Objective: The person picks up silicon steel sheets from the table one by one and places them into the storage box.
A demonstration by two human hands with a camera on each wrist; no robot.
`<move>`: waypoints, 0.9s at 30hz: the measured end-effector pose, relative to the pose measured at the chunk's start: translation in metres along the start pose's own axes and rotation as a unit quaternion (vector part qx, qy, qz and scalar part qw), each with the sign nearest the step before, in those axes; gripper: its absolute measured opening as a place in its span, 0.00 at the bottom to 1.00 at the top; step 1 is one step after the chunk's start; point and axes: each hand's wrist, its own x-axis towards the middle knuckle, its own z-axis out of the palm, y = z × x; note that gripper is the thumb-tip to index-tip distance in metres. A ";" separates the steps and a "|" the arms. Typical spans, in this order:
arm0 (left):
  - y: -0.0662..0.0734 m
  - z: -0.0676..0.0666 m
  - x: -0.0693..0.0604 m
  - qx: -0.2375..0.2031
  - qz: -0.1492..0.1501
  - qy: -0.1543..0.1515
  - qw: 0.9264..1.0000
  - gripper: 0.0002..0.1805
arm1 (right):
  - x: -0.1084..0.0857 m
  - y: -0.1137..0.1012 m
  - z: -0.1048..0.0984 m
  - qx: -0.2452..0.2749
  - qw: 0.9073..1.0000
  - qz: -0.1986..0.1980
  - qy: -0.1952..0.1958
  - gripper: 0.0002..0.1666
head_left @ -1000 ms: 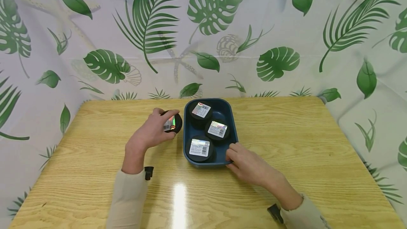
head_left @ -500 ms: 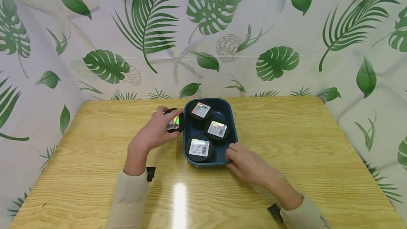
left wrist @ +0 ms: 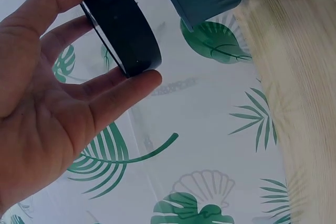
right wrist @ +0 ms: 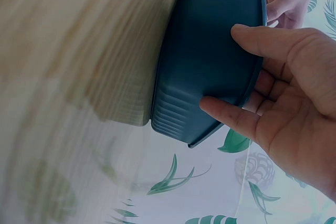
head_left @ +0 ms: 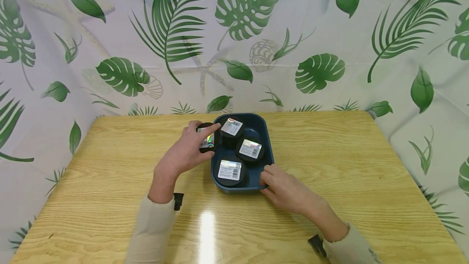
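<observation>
My left hand (head_left: 185,148) pinches a low round black container (head_left: 207,138) with a white, shiny label, thumb on one side and fingers on the other. It is raised over the left rim of a dark blue plastic bin (head_left: 255,176). The left wrist view shows the container's dark side (left wrist: 128,30) held off the table. Inside the bin sit similar labelled black containers: one at the back (head_left: 231,127), one in the middle (head_left: 250,150) and one at the front (head_left: 229,172). My right hand (head_left: 287,188) grips the bin's front right corner, with its thumb on the outer wall (right wrist: 210,40).
The bin stands on a light wooden table (head_left: 348,166), near its back edge. Behind and beside the table hangs a white cloth (head_left: 278,19) printed with green leaves. A black clip-like piece (head_left: 178,201) sits at the left wrist.
My left hand has moved to the right with the black container, from beside the bin to over its left rim. The right hand and the bin have stayed put.
</observation>
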 end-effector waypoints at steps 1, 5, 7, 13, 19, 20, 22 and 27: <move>0.001 0.001 0.001 0.000 0.000 0.000 1.000 0.39 | 0.000 0.000 0.000 0.001 1.000 0.000 0.000 0.12; 0.005 0.005 0.004 -0.003 0.007 -0.002 1.000 0.39 | -0.001 0.000 -0.001 0.003 1.000 0.002 -0.002 0.12; 0.006 0.007 0.006 -0.006 0.012 -0.003 1.000 0.40 | -0.001 0.000 -0.001 0.003 1.000 0.002 -0.002 0.12; 0.007 0.012 0.010 -0.001 0.026 -0.002 1.000 0.40 | -0.001 0.001 0.000 0.000 1.000 -0.004 0.005 0.12; 0.012 0.017 0.014 0.000 0.031 -0.002 1.000 0.40 | -0.001 0.002 0.001 0.000 1.000 -0.004 0.005 0.12; 0.013 0.018 0.014 -0.001 0.032 -0.001 0.999 0.40 | -0.001 0.002 0.001 0.000 1.000 -0.004 0.004 0.12; 0.015 0.021 0.016 -0.003 0.035 0.001 0.999 0.40 | -0.001 0.002 0.001 0.000 1.000 -0.004 0.003 0.12; 0.020 0.027 0.021 -0.005 0.046 0.007 0.999 0.39 | -0.001 0.002 0.001 -0.001 1.000 -0.012 0.011 0.12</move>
